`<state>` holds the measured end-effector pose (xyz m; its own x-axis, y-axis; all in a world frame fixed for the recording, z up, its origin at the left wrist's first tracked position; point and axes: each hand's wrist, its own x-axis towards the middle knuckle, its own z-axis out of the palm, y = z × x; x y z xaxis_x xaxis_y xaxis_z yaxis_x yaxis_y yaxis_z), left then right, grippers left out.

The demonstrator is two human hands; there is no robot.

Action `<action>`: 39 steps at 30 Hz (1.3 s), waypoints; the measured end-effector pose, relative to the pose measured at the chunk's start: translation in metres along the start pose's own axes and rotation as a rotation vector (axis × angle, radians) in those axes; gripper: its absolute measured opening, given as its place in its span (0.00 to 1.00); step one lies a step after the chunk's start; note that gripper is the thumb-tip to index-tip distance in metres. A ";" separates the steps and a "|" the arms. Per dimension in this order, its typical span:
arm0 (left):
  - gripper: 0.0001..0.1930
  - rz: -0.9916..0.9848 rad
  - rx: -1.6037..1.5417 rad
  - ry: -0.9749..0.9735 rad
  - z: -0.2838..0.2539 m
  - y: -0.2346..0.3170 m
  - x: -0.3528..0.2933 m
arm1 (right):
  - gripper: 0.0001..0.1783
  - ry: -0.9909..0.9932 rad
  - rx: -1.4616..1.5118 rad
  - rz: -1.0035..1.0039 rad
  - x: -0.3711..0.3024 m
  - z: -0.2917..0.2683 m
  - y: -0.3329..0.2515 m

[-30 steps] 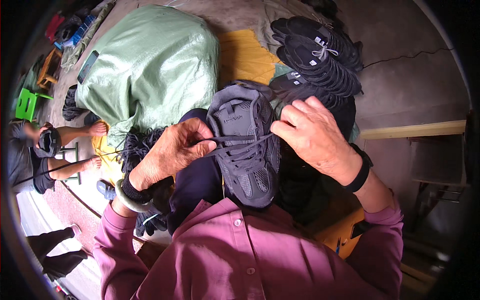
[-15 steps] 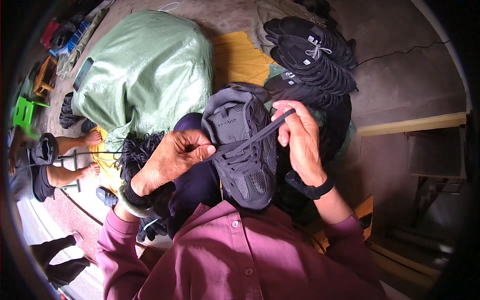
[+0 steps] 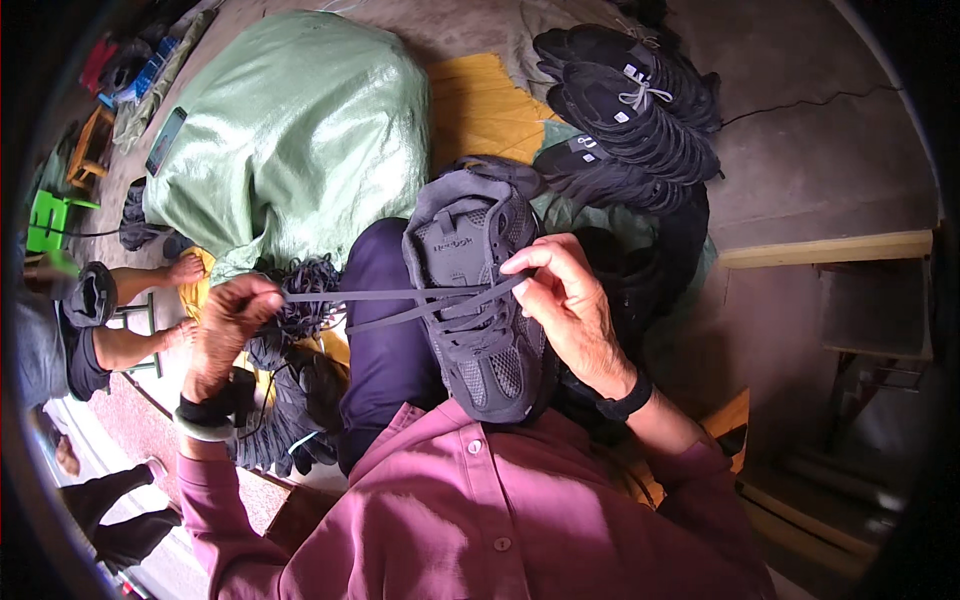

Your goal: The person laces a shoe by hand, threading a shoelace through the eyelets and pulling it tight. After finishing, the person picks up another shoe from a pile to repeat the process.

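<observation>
A dark grey sneaker [image 3: 480, 300] rests on my lap, toe toward me, its lower eyelets threaded with flat laces. Out to the left, my left hand [image 3: 225, 325] pinches one flat grey shoelace [image 3: 350, 296], pulled taut across the shoe. My right hand [image 3: 570, 310] is at the shoe's right side, thumb and forefinger pinching lace beside the upper eyelets. A second stretch of lace runs slantwise below the taut one, its left end loose over my dark trouser leg [image 3: 385, 370]. My right palm is partly turned from view.
A big pale green woven sack [image 3: 300, 130] with a phone [image 3: 166, 140] on it stands at far left. Stacked black shoes [image 3: 630, 120] lie at far right. Loose black laces [image 3: 310, 290] and dark gloves or shoes [image 3: 290, 400] are left of my leg. Another person's bare legs [image 3: 140, 345] show at left.
My left hand has moved away from the shoe to the left, drawing the lace out straight. My right hand has come down and closer to the eyelets.
</observation>
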<state>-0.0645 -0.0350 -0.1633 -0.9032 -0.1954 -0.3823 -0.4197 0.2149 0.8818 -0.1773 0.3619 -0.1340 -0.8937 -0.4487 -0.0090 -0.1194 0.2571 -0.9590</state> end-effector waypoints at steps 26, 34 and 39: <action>0.21 0.471 -0.503 -0.330 -0.026 0.126 -0.029 | 0.10 -0.297 -0.558 -0.449 0.043 -0.003 -0.054; 0.15 0.564 -0.567 -0.475 0.016 0.156 -0.001 | 0.13 -0.685 0.335 0.039 0.069 -0.034 -0.135; 0.13 0.297 -0.381 -0.365 0.045 0.133 0.031 | 0.15 -0.474 0.647 -0.162 0.075 -0.125 -0.159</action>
<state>-0.1524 0.0305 -0.0702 -0.9777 0.1757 -0.1149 -0.1437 -0.1610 0.9764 -0.2798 0.3946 0.0529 -0.5917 -0.7894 0.1636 0.1717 -0.3217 -0.9311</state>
